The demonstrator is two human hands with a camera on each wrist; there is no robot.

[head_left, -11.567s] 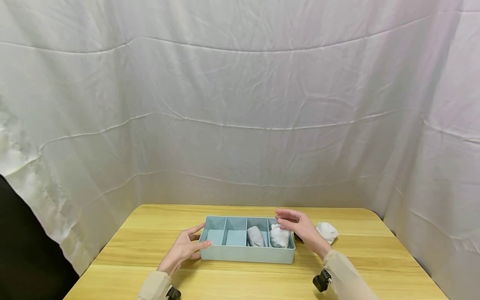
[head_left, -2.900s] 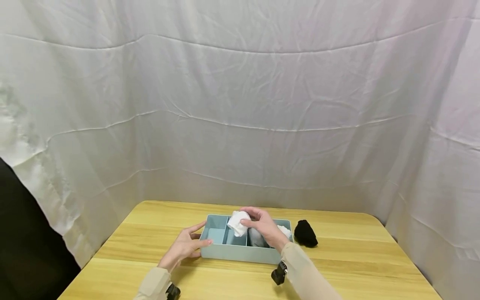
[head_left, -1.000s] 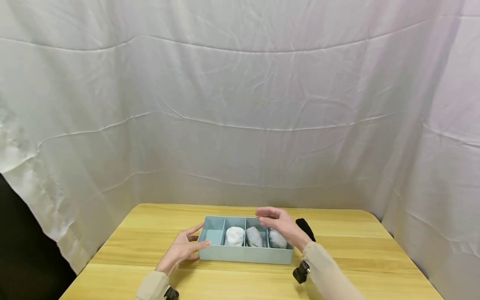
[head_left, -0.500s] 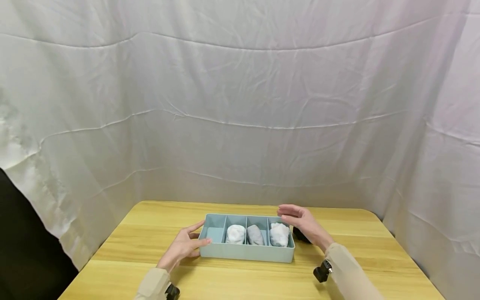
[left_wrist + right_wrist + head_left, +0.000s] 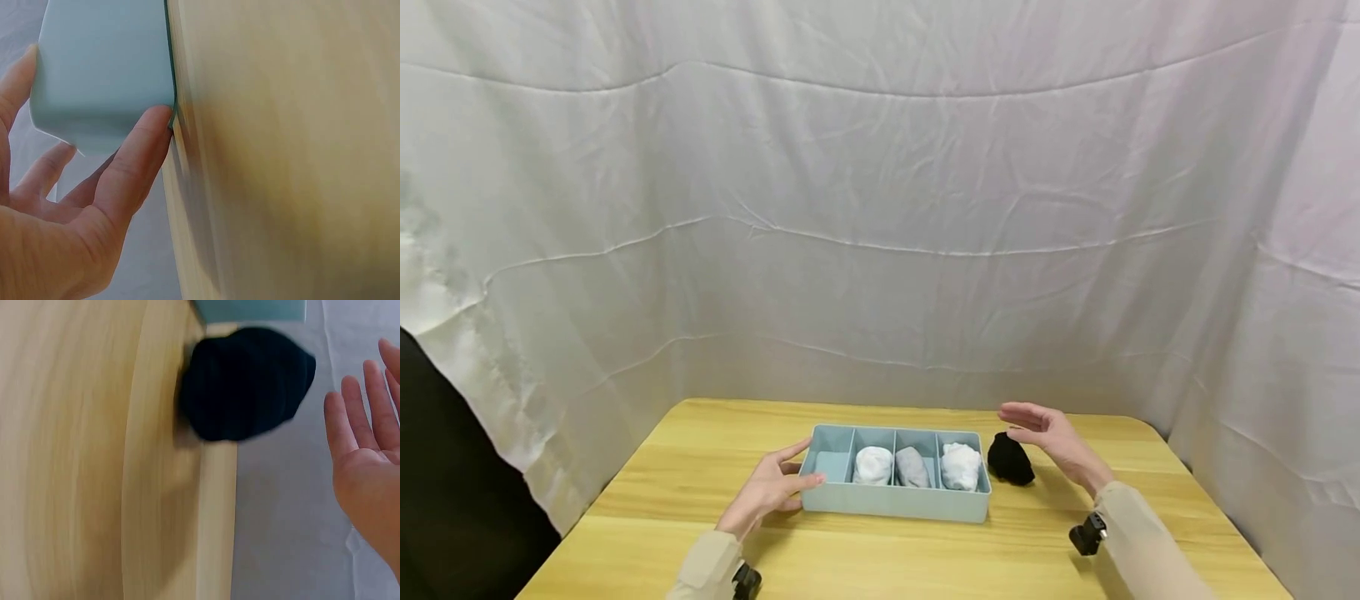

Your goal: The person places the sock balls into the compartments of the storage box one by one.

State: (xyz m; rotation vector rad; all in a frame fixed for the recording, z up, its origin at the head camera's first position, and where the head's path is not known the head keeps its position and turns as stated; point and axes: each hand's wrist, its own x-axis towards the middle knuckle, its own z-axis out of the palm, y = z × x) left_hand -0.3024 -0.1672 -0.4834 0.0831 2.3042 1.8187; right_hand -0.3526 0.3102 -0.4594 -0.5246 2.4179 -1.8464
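Observation:
My left hand point(image 5: 769, 487) grips the left end of a pale blue divided box point(image 5: 895, 502), thumb on the front rim and fingers along the end wall. In the left wrist view the fingers curl around the box's end wall point(image 5: 103, 62). From the left, the box's first compartment is bare. After it come a white cloth bundle point(image 5: 872, 466), a grey rolled cloth bundle point(image 5: 912, 467) and a white-and-grey bundle point(image 5: 961, 467), one each. My right hand point(image 5: 1060, 442) holds nothing, fingers extended, above and right of a balled-up black cloth point(image 5: 1010, 460), like a rolled sock.
The wooden table point(image 5: 880, 558) carries the box near its middle, and the black cloth lies just off the box's right end. A pale curtain point(image 5: 880, 317) hangs behind the table and along both sides.
The white bundle that lay right of the box moved into its second compartment, carried by my right hand. That hand then withdrew rightward to the black cloth. My left hand stays on the box.

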